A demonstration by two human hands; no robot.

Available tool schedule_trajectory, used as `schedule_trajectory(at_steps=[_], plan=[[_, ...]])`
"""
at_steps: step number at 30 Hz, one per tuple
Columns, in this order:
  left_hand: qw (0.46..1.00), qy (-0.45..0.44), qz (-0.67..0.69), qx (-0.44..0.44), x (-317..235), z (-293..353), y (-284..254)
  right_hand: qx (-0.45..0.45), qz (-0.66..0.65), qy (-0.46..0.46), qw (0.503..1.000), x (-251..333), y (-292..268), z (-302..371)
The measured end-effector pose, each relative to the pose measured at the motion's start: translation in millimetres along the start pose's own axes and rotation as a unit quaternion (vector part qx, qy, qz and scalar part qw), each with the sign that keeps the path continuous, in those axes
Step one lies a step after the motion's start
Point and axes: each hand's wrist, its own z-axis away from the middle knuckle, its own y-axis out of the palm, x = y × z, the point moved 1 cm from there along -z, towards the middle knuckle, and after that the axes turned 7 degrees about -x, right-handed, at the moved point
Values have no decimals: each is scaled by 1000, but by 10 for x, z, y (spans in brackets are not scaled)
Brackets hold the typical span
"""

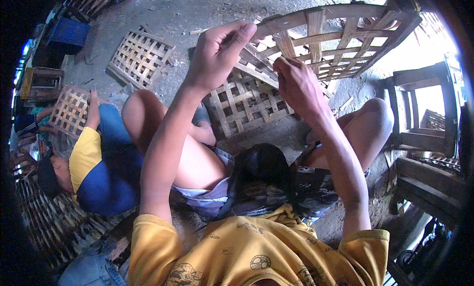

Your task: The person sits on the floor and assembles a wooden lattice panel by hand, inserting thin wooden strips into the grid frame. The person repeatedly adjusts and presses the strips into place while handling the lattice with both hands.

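Observation:
A woven bamboo panel point(316, 37) with a wooden frame is tilted up in front of me, its far side raised. My left hand point(222, 54) is closed around the panel's left corner, thumb lying along the rim. Lower down, my right hand point(298, 83) has its fingers curled together against the slats near the panel's left edge. What exactly those fingers pinch is hidden. Below both hands, another woven bamboo panel point(249, 101) lies on the ground between my bent legs.
A third woven panel point(140, 59) lies on the floor to the left. Close on my left sits a co-worker point(108, 162) with a woven panel point(71, 111). Wooden frames point(424, 106) stand at the right. A blue crate point(69, 32) is at the far left.

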Motion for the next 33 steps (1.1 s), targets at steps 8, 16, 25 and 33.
schedule_trajectory(at_steps=[8,16,25,33], plan=[[999,25,-21,4,-47,-52,24,-127,-124,-26,984,81,-27,-62],[999,9,-33,-8,-111,-13,28,-151,-137,-29,979,95,104,-53],[999,24,-8,-25,-26,-9,3,-79,-77,-54,992,172,-45,-130],[999,27,-22,-27,-15,-20,19,-130,-119,-93,980,164,-60,-97]])
